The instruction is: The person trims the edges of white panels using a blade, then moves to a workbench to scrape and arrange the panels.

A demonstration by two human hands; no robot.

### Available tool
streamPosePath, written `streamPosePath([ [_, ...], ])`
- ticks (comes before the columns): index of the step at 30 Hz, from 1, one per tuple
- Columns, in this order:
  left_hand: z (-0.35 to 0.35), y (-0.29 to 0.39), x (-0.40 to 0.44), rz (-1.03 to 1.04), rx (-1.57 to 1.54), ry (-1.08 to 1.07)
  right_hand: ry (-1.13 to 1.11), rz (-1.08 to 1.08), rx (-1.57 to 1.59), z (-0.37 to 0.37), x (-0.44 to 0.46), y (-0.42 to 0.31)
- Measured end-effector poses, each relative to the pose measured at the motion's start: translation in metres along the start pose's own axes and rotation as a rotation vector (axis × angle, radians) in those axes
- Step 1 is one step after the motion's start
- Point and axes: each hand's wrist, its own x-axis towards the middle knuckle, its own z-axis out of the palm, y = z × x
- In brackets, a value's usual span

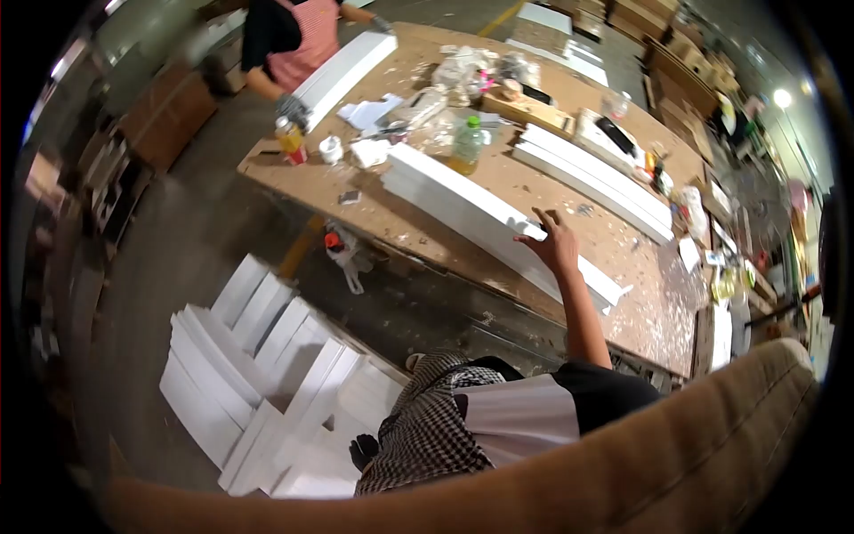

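A long white board (471,209) lies across the near side of the wooden table. My right hand (553,242) is over its right part, thumb and fingers spread apart; whether the fingertips touch the board is unclear. At the bottom, left of my checkered apron (436,423), my left hand (363,451) shows as a small dark gloved shape beside stacked white boards (289,378). Its fingers are too small and dark to make out. Beyond the long board, another white bundle (592,182) lies on the table. A green-capped bottle (467,147) stands near the long board's far left end.
Across the table (409,233), a co-worker's gloved hands (294,110) are at both ends of a white board (345,78). Plastic wrap (463,76), a white cup (331,149) and a red-labelled bottle (291,142) are on the tabletop. Cartons (167,116) stand at the left.
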Motion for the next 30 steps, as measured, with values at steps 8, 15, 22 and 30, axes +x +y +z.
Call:
streamPosePath([
  [8,0.003,0.006,-0.03,-0.087,0.04,0.035,-0.441,-0.105,0.153,0.209,0.011,-0.103],
  [15,0.01,0.019,-0.056,-0.18,0.062,0.057,-0.242,-0.144,0.294,0.29,0.065,-0.172],
  [22,0.014,0.025,-0.074,-0.246,0.065,0.073,-0.379,-0.465,0.093,0.195,-0.03,-0.12],
  [30,0.022,0.031,-0.088,-0.221,0.071,0.08,-0.506,-0.715,-0.161,0.162,-0.083,-0.059],
])
